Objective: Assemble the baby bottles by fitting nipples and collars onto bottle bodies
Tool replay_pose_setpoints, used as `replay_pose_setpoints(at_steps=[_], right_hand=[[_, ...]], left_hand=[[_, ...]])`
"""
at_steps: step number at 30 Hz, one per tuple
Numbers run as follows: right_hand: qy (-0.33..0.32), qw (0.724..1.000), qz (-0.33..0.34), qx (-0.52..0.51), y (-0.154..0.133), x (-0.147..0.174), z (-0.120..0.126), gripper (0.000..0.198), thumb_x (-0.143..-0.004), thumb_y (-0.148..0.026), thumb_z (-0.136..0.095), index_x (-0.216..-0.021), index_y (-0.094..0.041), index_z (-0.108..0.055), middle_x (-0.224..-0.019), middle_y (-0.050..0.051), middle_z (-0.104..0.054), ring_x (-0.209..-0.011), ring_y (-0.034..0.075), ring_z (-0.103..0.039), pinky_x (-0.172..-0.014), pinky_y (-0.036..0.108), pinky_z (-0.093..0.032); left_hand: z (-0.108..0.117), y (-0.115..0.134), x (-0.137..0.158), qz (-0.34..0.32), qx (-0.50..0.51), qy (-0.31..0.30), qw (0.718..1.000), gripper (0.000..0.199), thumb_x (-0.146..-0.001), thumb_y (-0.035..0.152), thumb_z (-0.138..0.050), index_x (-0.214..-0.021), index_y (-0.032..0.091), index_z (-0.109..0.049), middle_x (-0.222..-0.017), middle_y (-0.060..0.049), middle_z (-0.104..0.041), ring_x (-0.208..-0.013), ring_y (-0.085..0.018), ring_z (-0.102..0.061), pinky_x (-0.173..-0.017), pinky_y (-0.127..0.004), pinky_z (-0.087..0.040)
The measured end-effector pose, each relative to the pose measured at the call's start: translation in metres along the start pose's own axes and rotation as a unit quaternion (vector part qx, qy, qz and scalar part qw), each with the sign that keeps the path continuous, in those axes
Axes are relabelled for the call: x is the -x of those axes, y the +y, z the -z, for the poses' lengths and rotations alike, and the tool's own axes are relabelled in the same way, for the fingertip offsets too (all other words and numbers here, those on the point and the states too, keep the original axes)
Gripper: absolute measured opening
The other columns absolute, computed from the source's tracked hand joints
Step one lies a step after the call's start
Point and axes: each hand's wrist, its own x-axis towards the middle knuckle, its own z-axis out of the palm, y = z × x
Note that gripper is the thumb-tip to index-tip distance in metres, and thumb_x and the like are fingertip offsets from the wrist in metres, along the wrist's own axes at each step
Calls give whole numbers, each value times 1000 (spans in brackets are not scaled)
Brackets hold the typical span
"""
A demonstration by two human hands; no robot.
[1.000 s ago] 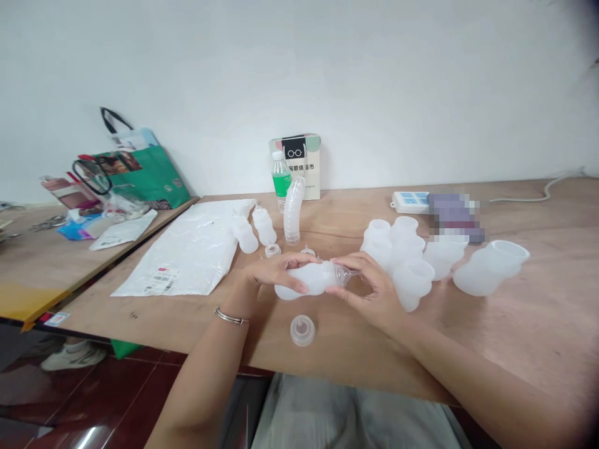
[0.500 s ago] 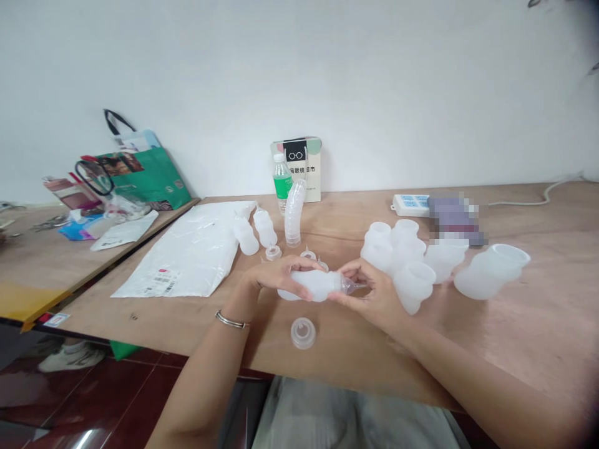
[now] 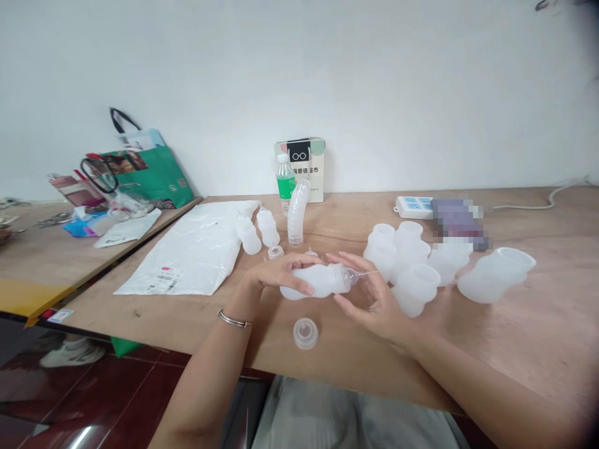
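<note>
My left hand (image 3: 283,276) is wrapped round a frosted white squeeze bottle (image 3: 318,280), which lies level above the table with its clear pointed nozzle cap (image 3: 346,277) toward the right. Around that cap, the fingers of my right hand (image 3: 369,296) are spread apart; whether a fingertip touches it is hard to see. A loose clear cap (image 3: 306,333) rests on the table just below the bottle. Beyond my hands lie more caps (image 3: 276,252), partly hidden, beside two frosted bottles with nozzles fitted (image 3: 268,227). Several bottles without caps (image 3: 416,290) stand together right of my right hand, and another (image 3: 496,274) leans farther right.
A curved stack of clear rings (image 3: 297,215) stands before a green-labelled water bottle (image 3: 284,184) and a paper bag (image 3: 313,181). At left is a white mailing bag (image 3: 187,249). A power strip (image 3: 414,207) sits at the back right. The table's front edge is near my lap.
My right hand's fingers have loosened from the nozzle cap and spread apart, leaving the nozzle tip in view. My left hand still holds the bottle. The view has shifted slightly.
</note>
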Motion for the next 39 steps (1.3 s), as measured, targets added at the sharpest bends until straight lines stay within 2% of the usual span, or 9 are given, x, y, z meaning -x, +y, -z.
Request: replay_pose_setpoints(at_steps=[3,8,12,17,23,26,30,33,39], right_hand=[[20,999,-27,-33,-1,0,1,51,-84,-19,-60,-130,-29,-41,-135,9,-52,-124,23,-51,-100,44,-47],[42,995,-48,-73,3,1,2,47,-86,-23,-60,-129,-29,-43,-128,9,-59,-122,23,-54,-104,47,-43],[63,991,-48,-107,4,-1,-1,48,-87,-29,-59,-132,-31,-40,-140,8,-47,-131,23,-44,-108,48,-40],[-7,984,-64,-165,5,-1,-1,60,-88,-36,-57,-141,-35,-28,-154,4,-26,-140,24,-29,-113,51,-30],[-53,979,-62,-187,1,0,4,60,-90,-32,-53,-144,-34,-26,-155,1,-23,-142,22,-21,-116,50,-19],[-48,977,-71,-193,1,1,2,61,-90,-31,-54,-144,-34,-26,-155,1,-22,-142,21,-20,-116,50,-18],[-36,974,-71,-211,6,1,-1,63,-89,-32,-57,-143,-38,-26,-155,0,-22,-142,21,-21,-116,50,-21],[-33,974,-74,-211,6,1,-1,63,-88,-32,-58,-143,-38,-27,-155,0,-21,-142,22,-21,-115,49,-23],[-47,978,-80,-185,-2,1,4,59,-90,-26,-54,-143,-36,-29,-154,-2,-24,-143,19,-20,-119,43,-17]], left_hand=[[2,-2,2,-17,4,16,1000,58,-62,40,-78,-114,22,-62,-107,-5,-61,-89,-17,-56,-75,-25,-44],[5,-8,6,-64,72,100,990,64,-68,45,-74,-123,18,-56,-103,-8,-63,-84,-17,-58,-71,-25,-44],[3,-8,4,-67,82,106,989,66,-67,47,-74,-123,17,-55,-107,-10,-63,-88,-19,-58,-71,-25,-44],[-3,-6,-1,-39,60,86,994,62,-65,43,-76,-118,17,-58,-101,-8,-65,-85,-18,-59,-72,-26,-45],[3,-11,1,-108,167,216,956,63,-72,49,-69,-123,17,-51,-97,-10,-68,-76,-17,-63,-63,-23,-46],[4,-11,2,-100,178,185,961,68,-69,50,-71,-124,16,-50,-95,-11,-68,-77,-19,-64,-61,-23,-46],[-1,-6,1,-41,122,60,990,67,-66,48,-75,-121,13,-55,-95,-12,-68,-79,-19,-63,-64,-25,-47],[-4,-3,0,-28,100,38,994,62,-67,46,-75,-117,14,-57,-92,-10,-67,-78,-18,-62,-64,-25,-47],[-1,-8,-1,-89,161,178,967,56,-76,46,-66,-122,16,-53,-86,-8,-67,-71,-15,-62,-60,-22,-48]])
